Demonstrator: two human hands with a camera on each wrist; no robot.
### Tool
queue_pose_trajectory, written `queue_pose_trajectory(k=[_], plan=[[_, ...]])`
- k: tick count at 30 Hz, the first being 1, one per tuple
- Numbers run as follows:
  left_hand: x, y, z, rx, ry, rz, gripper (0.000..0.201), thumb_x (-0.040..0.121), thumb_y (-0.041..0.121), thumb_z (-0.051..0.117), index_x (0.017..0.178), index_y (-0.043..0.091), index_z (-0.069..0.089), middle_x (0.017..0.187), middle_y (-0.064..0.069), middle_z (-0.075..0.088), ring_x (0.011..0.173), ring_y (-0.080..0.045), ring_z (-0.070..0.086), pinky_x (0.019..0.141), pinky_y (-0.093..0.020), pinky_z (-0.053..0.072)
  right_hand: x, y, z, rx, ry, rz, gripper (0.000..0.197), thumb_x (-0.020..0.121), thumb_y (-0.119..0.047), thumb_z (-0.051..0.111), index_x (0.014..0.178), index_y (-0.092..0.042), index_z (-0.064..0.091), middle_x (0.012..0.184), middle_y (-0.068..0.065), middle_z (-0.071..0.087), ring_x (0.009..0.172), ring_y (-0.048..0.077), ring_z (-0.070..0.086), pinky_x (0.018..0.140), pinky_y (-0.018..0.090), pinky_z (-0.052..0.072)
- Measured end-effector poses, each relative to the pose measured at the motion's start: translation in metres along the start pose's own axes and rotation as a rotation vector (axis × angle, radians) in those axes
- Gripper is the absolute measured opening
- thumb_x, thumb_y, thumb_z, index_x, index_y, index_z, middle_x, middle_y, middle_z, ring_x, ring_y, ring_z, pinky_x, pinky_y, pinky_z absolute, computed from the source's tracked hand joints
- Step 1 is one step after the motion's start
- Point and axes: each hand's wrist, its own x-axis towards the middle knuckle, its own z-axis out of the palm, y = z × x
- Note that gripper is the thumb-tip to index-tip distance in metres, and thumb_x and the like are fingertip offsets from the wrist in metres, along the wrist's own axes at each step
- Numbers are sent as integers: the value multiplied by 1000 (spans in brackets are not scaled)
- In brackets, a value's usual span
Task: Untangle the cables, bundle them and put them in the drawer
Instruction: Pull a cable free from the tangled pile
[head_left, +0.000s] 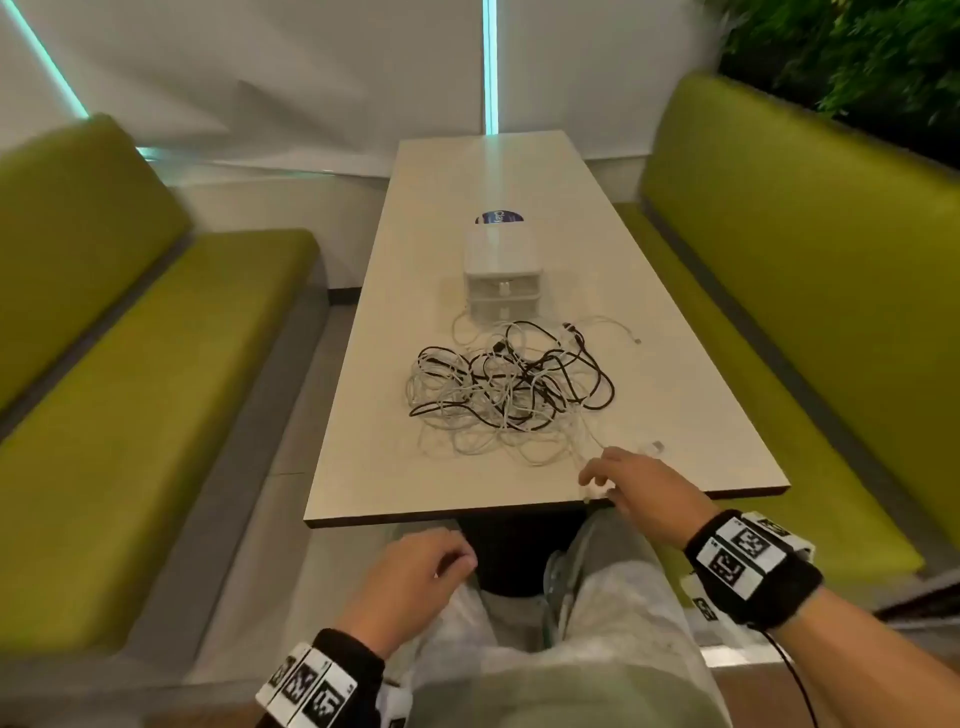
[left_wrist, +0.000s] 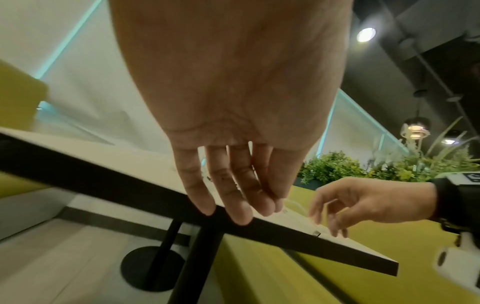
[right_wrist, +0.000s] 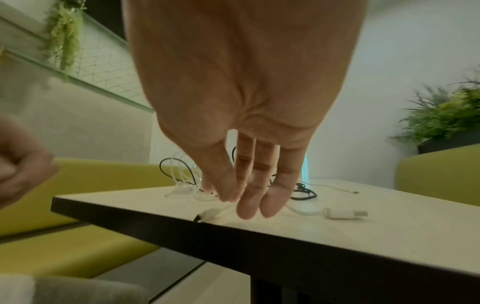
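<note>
A tangle of black and white cables (head_left: 509, 395) lies in the middle of the long pale table (head_left: 395, 467). Behind the tangle stands a small white drawer unit (head_left: 503, 291) with both drawers closed. My right hand (head_left: 597, 480) hovers over the table's near edge with its fingers (right_wrist: 246, 205) straight and relaxed, holding nothing. A white cable end (right_wrist: 207, 212) lies just under them, and a white connector (right_wrist: 342, 214) lies to the right. My left hand (head_left: 452, 561) hangs below the table edge above my lap, its fingers (left_wrist: 241, 209) loose and empty.
Green benches flank the table on the left (head_left: 130, 415) and right (head_left: 831, 312). A round blue sticker (head_left: 498, 218) sits behind the drawer unit. A black pedestal (left_wrist: 153, 265) carries the table. Plants (head_left: 857, 52) stand behind the right bench.
</note>
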Motion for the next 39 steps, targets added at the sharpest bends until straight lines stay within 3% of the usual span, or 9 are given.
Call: queue_pose_trajectory(k=[4,10,13,17,21,26,32,35,39], plan=[[42,14,-2,24,3,132,17,96,36,51,97,29,66,92,14,64,85,-2,57,78,-23,46,18,-3,3,-65,-79,-22,41,90,-9,55,125,-29,57,119,-2,48,98,19,57,80,33,48],[108,26,-10,46,16,212,15,95,32,52,96,24,65,91,7,62,83,-12,58,76,-35,47,44,3,-6,-44,-152,-66,18,93,-26,58,109,-25,65,114,-3,49,93,19,57,78,30,45],[135,22,-15,4,-1,238,11,91,36,58,97,28,63,92,12,56,79,-8,57,74,-32,48,61,5,-9,-3,-133,-116,10,93,-28,60,100,-25,66,110,-4,47,85,19,59,72,30,43],[161,15,-20,-145,-85,219,31,82,53,66,106,35,60,101,18,52,81,-1,56,71,-20,46,81,9,-10,161,-57,-185,6,93,-29,60,96,-25,62,107,-12,46,78,6,54,68,22,44],[171,17,-35,-354,-73,200,36,76,52,72,104,33,63,98,17,57,78,-5,58,71,-24,49,89,-2,-20,403,17,-115,2,94,-27,60,92,-27,58,84,-19,53,75,-2,50,65,14,37],[171,21,-43,-531,61,134,20,81,45,71,92,28,71,83,11,68,76,-10,63,69,-39,52,93,-14,-27,494,124,-114,5,95,-28,57,91,-28,56,90,-15,52,85,4,52,69,14,40],[168,14,-43,-636,241,181,4,86,22,72,86,18,72,74,6,66,64,-10,60,61,-25,48,101,-19,-15,366,237,-139,12,97,-31,54,87,-26,57,80,-15,54,83,5,43,69,20,36],[159,17,-45,-750,242,164,7,90,18,66,87,12,67,77,5,64,64,-13,61,60,-30,52,95,-22,-13,287,300,-190,28,98,-38,45,84,-19,60,79,-12,54,79,7,42,70,22,32],[149,20,-43,-920,276,172,18,95,21,58,93,3,61,79,0,63,74,-16,63,70,-33,54,88,-32,-4,316,358,-221,33,98,-37,39,87,-13,58,82,-5,54,79,12,47,71,29,40]])
